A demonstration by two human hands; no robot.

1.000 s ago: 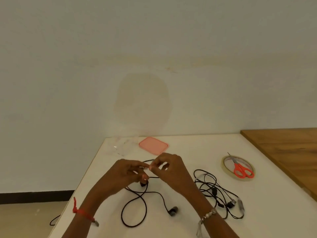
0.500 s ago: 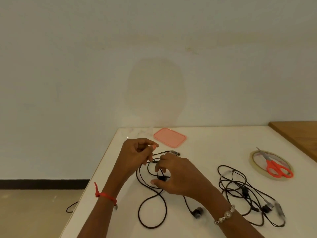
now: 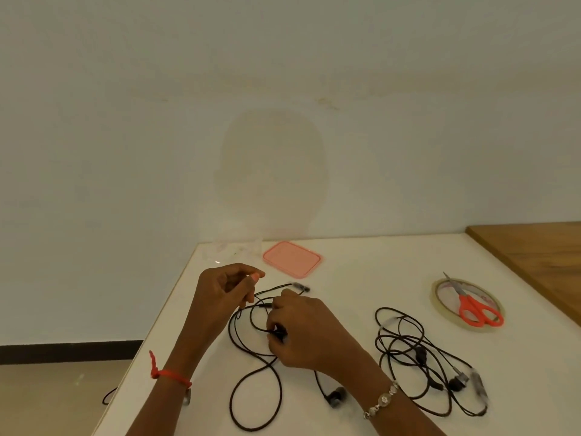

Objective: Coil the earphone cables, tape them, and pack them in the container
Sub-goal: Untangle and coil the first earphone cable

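Down comes my right hand, away from my left hand where the two met a second ago. It now pinches the earphone cable low over the table, and the left pinches it higher. One loop stands between them and the rest lies loose, so I judge the coiling barely begun.

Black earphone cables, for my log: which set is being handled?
The leftward black set, held by left hand and right hand; the tangled right set lies untouched.
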